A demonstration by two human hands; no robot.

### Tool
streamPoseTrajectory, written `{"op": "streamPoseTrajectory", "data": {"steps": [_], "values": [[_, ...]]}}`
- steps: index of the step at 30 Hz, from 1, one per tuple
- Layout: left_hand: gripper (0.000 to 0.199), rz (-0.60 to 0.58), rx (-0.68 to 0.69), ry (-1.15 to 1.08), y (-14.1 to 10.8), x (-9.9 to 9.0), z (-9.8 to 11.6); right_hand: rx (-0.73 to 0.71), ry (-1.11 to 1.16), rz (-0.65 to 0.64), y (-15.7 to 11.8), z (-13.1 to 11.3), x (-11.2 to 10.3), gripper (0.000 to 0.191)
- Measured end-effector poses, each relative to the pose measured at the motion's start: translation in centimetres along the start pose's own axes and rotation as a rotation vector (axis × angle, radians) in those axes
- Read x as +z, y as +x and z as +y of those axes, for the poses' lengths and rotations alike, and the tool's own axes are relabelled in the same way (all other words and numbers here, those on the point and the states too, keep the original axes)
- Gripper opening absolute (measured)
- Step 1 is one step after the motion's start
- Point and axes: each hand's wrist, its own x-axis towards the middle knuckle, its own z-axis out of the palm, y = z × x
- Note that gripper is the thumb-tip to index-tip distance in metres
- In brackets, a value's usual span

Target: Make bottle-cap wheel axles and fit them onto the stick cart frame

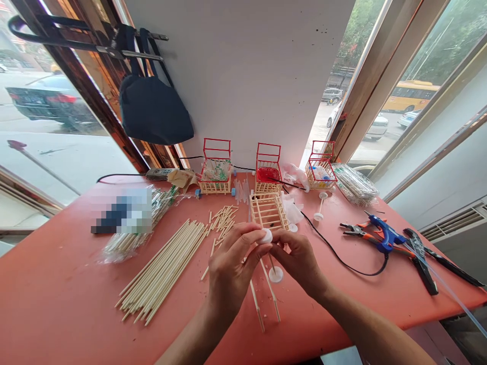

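Between my two hands, above the middle of the table, is a small round white cap [267, 235]. My left hand [236, 256] is closed, pinching the cap between thumb and fingers. Pressed up to the cap's right side, my right hand [294, 256] is closed too, with its fingertips on a thin wooden stick that slants down to a white disc [276, 275]. Behind and under the hands lies a wooden stick frame [269, 210] with crossbars and two long legs reaching toward the front edge.
Long sticks [163, 271] and short pieces [222, 220] lie left on the red table [68, 284]. Three small baskets [215, 180] stand at the back. A blue glue gun [385, 234], pliers [352, 229] and a black cable are at right. A dark bag [155, 109] hangs above.
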Motion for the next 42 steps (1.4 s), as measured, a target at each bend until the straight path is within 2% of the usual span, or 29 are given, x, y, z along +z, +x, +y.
{"op": "streamPoseTrajectory", "data": {"steps": [5, 8, 11, 19, 24, 29, 32, 37, 42], "values": [[0.022, -0.002, -0.027, 0.001, -0.1, 0.0, 0.0, -0.002, 0.003, -0.005, 0.0, -0.2, 0.0, 0.012], [0.032, -0.003, -0.08, -0.043, -0.3, 0.1, -0.1, 0.002, 0.0, 0.012, 0.0, -0.2, -0.1, 0.011], [0.041, -0.011, -0.204, -0.161, -0.4, 0.2, -0.4, 0.009, -0.03, 0.027, 0.1, -0.2, -0.3, 0.013], [0.04, -0.123, -0.633, -0.558, 0.5, -0.4, -0.5, 0.092, 0.043, -0.018, 0.3, -0.8, -0.4, 0.028], [0.033, -0.124, -0.766, -0.671, 0.8, 0.1, -0.4, 0.135, 0.223, -0.033, 0.7, -0.6, -0.8, 0.034], [0.037, -0.143, -0.909, -0.811, 0.6, 1.0, -0.1, 0.066, 0.111, 0.037, 0.8, -0.9, -1.3, 0.032], [0.041, -0.13, -0.955, -0.854, 0.6, 1.4, 0.1, 0.016, 0.066, 0.045, 0.9, -1.2, -1.4, 0.033], [0.039, -0.102, -0.954, -0.887, 0.9, 1.8, 0.3, -0.01, 0.022, 0.051, 0.9, -1.4, -1.5, 0.033], [0.042, -0.072, -0.961, -0.919, 1.1, 1.8, 0.3, -0.016, -0.005, 0.055, 1.1, -1.1, -2.0, 0.025]]}}
